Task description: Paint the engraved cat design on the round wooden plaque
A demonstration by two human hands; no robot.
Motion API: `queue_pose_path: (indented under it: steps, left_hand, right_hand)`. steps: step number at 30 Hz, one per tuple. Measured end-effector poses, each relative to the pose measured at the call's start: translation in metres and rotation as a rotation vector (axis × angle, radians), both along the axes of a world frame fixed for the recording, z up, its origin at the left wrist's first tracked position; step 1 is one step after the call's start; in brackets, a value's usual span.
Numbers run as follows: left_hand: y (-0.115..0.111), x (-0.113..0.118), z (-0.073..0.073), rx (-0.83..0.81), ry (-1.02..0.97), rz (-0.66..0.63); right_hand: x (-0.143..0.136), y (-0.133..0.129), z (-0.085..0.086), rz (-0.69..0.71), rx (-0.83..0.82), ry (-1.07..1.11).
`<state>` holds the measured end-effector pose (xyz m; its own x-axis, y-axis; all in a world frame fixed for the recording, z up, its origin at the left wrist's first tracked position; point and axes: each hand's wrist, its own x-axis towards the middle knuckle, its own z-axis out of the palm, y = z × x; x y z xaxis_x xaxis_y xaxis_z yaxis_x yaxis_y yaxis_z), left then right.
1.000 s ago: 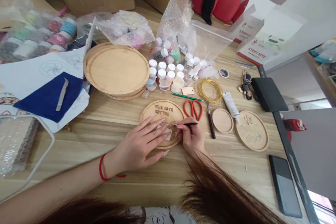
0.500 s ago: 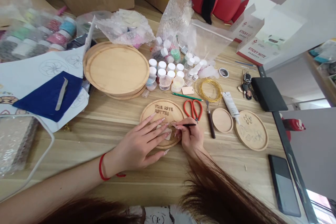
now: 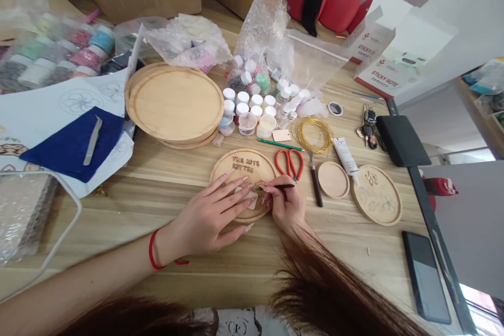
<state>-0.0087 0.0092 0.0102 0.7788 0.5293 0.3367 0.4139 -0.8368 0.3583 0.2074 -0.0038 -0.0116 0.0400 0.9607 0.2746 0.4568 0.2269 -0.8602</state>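
Observation:
A round wooden plate (image 3: 224, 161) lies on the table, with dark raised lettering (image 3: 243, 164) near its far rim. My left hand (image 3: 214, 210) is spread flat over its near left part, and its fingertips rest on a small pale card (image 3: 252, 202). At the plate's right side my right hand (image 3: 289, 205) pinches a slim dark tool (image 3: 284, 187), its tip end low over the plate by the left fingertips. Whether it is a pen or tweezers I cannot tell. Thin wire-like lines show between the hands, partly hidden by the fingers.
Right of the plate are red-handled pliers (image 3: 289, 164), a dark-handled tool (image 3: 316, 184), a small wooden dish (image 3: 333, 179), a white tube (image 3: 345, 156) and another wooden plate (image 3: 378, 215). Gold wire (image 3: 315, 135), a green pencil (image 3: 281, 144) and several jars (image 3: 255, 101) stand behind.
The right hand's fingers and the dark tool have shifted very slightly over the plate. My left hand stays in place.

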Motion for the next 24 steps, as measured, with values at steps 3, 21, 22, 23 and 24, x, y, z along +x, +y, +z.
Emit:
queue_pose_path:
  steps: [3, 21, 22, 23, 24]
  left_hand:
    - [0.0001, -0.0001, -0.0006, -0.001, 0.003, 0.000]
    - [-0.0002, -0.0006, -0.0001, 0.008, -0.001, 0.004]
    - [-0.0003, -0.0006, 0.0000, 0.009, -0.001, 0.005]
    - [-0.0004, -0.0006, 0.0000, 0.010, -0.001, 0.005]
    - [-0.0005, -0.0006, 0.0001, 0.010, -0.002, 0.005]
  right_hand:
    - [0.0000, 0.0002, -0.0015, -0.001, 0.011, 0.023]
    - [-0.0003, -0.0003, -0.0035, -0.001, 0.058, -0.017]
    - [-0.0003, 0.0000, -0.0032, -0.001, 0.062, -0.015]
    - [-0.0002, 0.0002, -0.0031, 0.002, 0.062, -0.009]
    - [-0.0001, 0.0003, -0.0032, 0.005, 0.060, -0.002]
